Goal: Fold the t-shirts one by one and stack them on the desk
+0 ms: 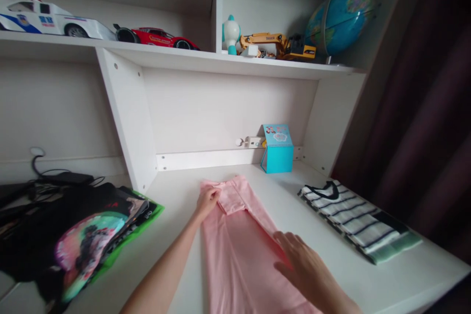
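Observation:
A pink garment (243, 250) lies lengthwise on the white desk, its long right side folded over and a small flap turned down near its far end. I cannot tell whether it is a top or trousers. At its far left corner, my left hand (208, 202) is closed, the fingertips pinching the cloth. My right hand (300, 257) rests flat along the garment's right edge, fingers stretched out and thumb apart. The near end of the garment runs out of the bottom of the view.
Folded striped clothes (356, 218) lie on the desk's right side. A pile of dark clothes (99, 225) and cables lies left. A blue desk calendar (279, 152) stands by the back wall. Toy cars (158, 38), a toy excavator (283, 45) and a globe (346, 19) sit on the shelf above.

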The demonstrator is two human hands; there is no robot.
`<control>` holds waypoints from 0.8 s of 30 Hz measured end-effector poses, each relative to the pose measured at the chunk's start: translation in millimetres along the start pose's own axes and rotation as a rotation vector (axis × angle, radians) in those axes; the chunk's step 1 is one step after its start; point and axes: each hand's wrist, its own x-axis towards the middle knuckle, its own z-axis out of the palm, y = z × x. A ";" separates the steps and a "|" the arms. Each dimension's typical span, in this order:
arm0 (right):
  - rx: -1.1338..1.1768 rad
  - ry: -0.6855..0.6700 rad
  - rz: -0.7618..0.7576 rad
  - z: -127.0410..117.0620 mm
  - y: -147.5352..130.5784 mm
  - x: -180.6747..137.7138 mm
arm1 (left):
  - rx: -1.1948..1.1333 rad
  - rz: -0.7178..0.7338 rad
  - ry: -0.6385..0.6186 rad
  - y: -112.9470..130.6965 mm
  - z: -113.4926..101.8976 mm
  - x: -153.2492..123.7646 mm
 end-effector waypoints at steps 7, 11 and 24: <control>0.210 -0.119 0.049 -3.3 3.7 -52.3 | 0.044 -0.067 0.055 13.2 4.5 9.2; 0.490 -0.338 -0.099 -25.6 -9.4 -37.9 | 0.127 -0.148 0.026 19.0 4.4 12.3; 0.067 -0.036 -0.152 55.0 5.7 -5.2 | 0.528 -0.071 -0.311 75.3 61.8 22.8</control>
